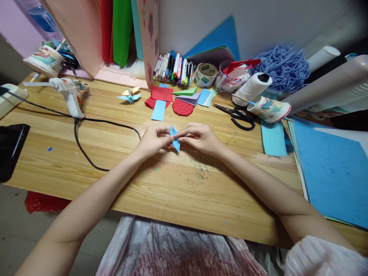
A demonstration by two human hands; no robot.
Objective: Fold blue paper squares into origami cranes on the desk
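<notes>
A small piece of folded blue origami paper (175,145), with two narrow points at its far end and one at its near end, is held between both hands just above the wooden table (161,191). My left hand (154,140) pinches its left side. From the right, the thumb and forefinger of my right hand (199,137) close on its middle. The fingertips partly cover the folds. Beyond my left hand stands a finished paper crane (129,96) in light blue and cream.
Behind the hands lie red paper (162,93), a blue strip (158,110) and folded sheets. Black scissors (240,116) rest at right, near a thread spool (254,86). A glue gun (69,96) with a cable stands at left. Blue sheets (333,168) cover the right side.
</notes>
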